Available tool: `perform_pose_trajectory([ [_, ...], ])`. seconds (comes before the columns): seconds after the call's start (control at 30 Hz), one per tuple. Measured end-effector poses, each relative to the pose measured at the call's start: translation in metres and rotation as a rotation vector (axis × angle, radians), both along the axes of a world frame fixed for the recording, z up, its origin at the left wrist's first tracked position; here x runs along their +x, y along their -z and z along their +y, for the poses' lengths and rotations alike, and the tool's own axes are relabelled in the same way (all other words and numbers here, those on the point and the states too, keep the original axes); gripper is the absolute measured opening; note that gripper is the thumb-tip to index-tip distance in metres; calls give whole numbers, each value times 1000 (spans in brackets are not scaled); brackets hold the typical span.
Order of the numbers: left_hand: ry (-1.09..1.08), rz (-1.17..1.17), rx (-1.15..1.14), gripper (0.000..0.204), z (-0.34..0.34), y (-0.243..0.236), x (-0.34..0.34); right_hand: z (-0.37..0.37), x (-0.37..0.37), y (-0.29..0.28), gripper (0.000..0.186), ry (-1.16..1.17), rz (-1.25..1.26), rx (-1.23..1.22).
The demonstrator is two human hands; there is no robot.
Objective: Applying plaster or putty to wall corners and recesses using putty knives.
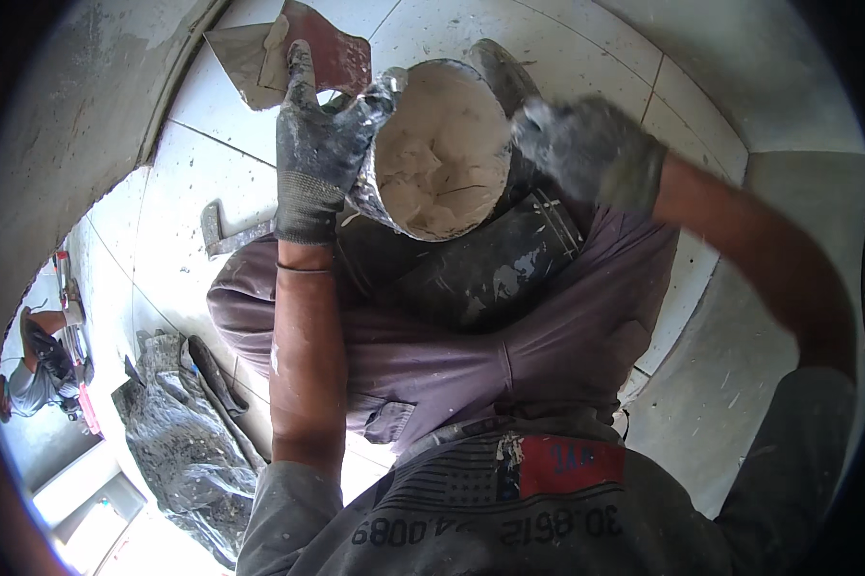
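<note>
A round bucket (363,197) of pale, thick putty (437,168) stands tilted between my bent legs. My left hand (319,144), in a dark putty-stained glove, is left of it, the thumb at the bucket's rim. The forefinger lies along a broad flat scraper (341,53), reddish with a grey metal part and a smear of putty; the other fingers curl out of sight around it. By the bucket's right rim is my right hand (586,149), gloved and blurred by motion. Its fingers look curled in, and what they hold, if anything, does not show.
White speckled floor tiles (231,130) lie around me. A bent metal tool (216,230) rests by my left knee. Crumpled black plastic sheeting (178,432) lies lower left. Another person (44,360) is partly visible at far left. Grey walls (797,77) close in on both sides.
</note>
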State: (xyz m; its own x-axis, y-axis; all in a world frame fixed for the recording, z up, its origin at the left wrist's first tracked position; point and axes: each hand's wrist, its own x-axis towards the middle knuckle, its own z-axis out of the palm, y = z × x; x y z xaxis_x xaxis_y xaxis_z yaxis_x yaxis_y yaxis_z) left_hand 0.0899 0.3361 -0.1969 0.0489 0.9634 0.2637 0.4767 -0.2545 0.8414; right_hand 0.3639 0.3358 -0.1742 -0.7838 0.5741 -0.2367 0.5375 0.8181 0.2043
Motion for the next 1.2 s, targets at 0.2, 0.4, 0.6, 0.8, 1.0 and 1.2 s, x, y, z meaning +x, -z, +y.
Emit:
perform_pose_trajectory([
  [0.2, 23, 180, 219, 89, -3, 1, -4, -52, -2, 28, 12, 388, 555, -420],
  [0.4, -141, -45, 70, 91, -23, -12, 16, -76, -17, 12, 19, 897, 877, -1081],
  [0.6, -181, -50, 69, 93, -24, -6, 18, -90, -17, 17, 27, 1223, 1129, -1751],
  [0.8, -185, -12, 88, 89, -23, -6, 16, -96, -20, 49, 34, 1120, 1362, -2349],
  [1.0, -174, -97, 43, 88, -21, -10, 9, -107, -19, 65, 52, 1186, 1578, -2557],
  [1.2, -85, -49, 101, 83, -9, 15, -31, -94, -23, 54, 52, 876, 1588, -2438],
])
